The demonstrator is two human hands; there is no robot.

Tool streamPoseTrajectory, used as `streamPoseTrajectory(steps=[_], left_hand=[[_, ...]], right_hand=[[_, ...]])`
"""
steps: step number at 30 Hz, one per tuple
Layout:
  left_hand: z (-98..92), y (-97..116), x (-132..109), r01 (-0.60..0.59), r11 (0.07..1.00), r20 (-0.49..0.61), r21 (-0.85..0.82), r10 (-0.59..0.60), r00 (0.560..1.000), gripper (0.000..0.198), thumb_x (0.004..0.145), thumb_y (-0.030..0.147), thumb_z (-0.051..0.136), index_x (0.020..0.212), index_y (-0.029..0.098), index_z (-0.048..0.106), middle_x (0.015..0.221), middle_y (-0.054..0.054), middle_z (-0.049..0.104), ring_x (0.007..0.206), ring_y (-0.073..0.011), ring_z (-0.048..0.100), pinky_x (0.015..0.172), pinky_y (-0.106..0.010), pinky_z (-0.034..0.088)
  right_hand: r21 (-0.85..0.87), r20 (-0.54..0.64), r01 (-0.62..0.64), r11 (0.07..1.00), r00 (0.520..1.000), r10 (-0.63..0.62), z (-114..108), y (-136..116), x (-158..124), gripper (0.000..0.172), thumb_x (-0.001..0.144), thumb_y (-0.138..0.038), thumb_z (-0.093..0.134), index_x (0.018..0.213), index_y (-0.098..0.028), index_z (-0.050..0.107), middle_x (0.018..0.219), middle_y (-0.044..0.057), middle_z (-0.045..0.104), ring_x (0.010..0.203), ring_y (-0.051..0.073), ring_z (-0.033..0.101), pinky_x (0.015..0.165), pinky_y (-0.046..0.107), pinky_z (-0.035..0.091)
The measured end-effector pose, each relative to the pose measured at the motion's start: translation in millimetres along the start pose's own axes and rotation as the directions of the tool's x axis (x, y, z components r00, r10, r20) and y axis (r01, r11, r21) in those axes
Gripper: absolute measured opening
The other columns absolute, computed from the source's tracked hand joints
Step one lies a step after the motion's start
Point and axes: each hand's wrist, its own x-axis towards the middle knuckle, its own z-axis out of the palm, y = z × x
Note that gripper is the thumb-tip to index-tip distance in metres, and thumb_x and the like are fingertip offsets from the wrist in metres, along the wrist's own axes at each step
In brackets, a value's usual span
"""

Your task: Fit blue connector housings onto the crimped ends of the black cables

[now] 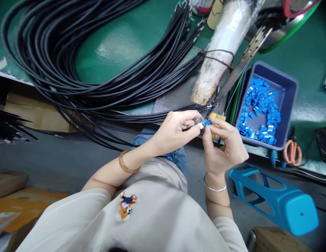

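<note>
My left hand (pixel 177 129) is closed in a pinch on a small silvery connector (pixel 199 119). Against it sits a small blue plastic piece (pixel 206 123), gripped between the thumb and fingertips of my right hand (pixel 224 143). The two pieces meet between my hands; whether they are joined I cannot tell. Just above my fingertips is the tip of a soldering iron (pixel 217 99). A yellow object (pixel 218 117) lies behind my right fingers, partly hidden. Black cables (pixel 142 117) run in from the left towards my hands.
A large bundle of black cables (pixel 65 52) covers the left of the green table (pixel 121 45). A wrapped roll (pixel 221 52) slants down from above. On the right are a bin (pixel 287 98) of blue pieces, orange-handled scissors (pixel 292 153) and a tipped blue stool (pixel 301 213).
</note>
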Motion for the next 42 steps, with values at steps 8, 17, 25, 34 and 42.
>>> streamPoseTrajectory(steps=[8, 17, 25, 34, 42], left_hand=[[-2.8, 1.7, 2.7, -0.005, 1.0, 0.017, 0.003, 0.005, 1.0, 0.019, 0.092, 0.02, 0.052, 0.074, 0.016, 0.049, 0.054, 0.006, 0.043, 0.048, -0.0037, 0.037, 0.049, -0.02, 0.027], [-4.8, 6.3, 1.5, 0.02, 1.0, 0.058, -0.007, -0.02, 0.998, 0.019, 0.092, 0.021, 0.051, 0.074, 0.017, 0.046, 0.052, 0.007, 0.042, 0.047, -0.0037, 0.033, 0.049, -0.021, 0.024], [-5.1, 4.0, 0.0, 0.048, 0.999, 0.065, 0.012, -0.048, 0.997, 0.016, 0.091, 0.021, 0.05, 0.076, 0.016, 0.048, 0.052, 0.006, 0.046, 0.047, -0.0048, 0.038, 0.05, -0.022, 0.023], [-4.7, 2.5, -0.9, 0.035, 0.998, 0.051, 0.044, -0.037, 0.998, 0.017, 0.092, 0.022, 0.051, 0.075, 0.016, 0.051, 0.053, 0.005, 0.05, 0.048, -0.0049, 0.04, 0.05, -0.022, 0.025], [-1.6, 5.9, 0.1, -0.036, 0.997, 0.012, 0.073, 0.035, 0.999, 0.017, 0.092, 0.021, 0.051, 0.076, 0.017, 0.049, 0.054, 0.007, 0.046, 0.049, -0.0044, 0.037, 0.051, -0.02, 0.027]], right_hand=[[0.036, -0.026, -0.013, 0.999, 1.0, 0.014, 3.5, -1.1, 3.0, 0.019, 0.079, -0.005, 0.072, 0.091, -0.02, 0.068, 0.101, 0.004, 0.079, 0.091, 0.019, 0.076, 0.081, 0.031, 0.063], [-0.018, -0.021, 0.034, 0.999, 0.999, -0.034, 0.8, -1.8, 1.1, 0.022, 0.077, -0.005, 0.075, 0.091, -0.02, 0.068, 0.103, 0.004, 0.079, 0.091, 0.017, 0.077, 0.083, 0.029, 0.063], [-0.08, 0.009, 0.087, 0.993, 0.996, -0.087, -0.8, 1.3, -6.5, 0.021, 0.079, -0.009, 0.075, 0.095, -0.019, 0.065, 0.102, 0.004, 0.079, 0.09, 0.017, 0.077, 0.084, 0.026, 0.062], [-0.077, 0.0, 0.088, 0.993, 0.996, -0.088, -0.2, 0.9, -4.5, 0.023, 0.079, -0.007, 0.075, 0.096, -0.02, 0.068, 0.101, 0.004, 0.079, 0.09, 0.017, 0.077, 0.082, 0.027, 0.062], [-0.039, -0.001, 0.033, 0.999, 0.999, -0.033, -0.8, -3.3, 5.2, 0.019, 0.082, -0.007, 0.072, 0.095, -0.021, 0.069, 0.104, 0.004, 0.078, 0.094, 0.019, 0.076, 0.085, 0.031, 0.063]])
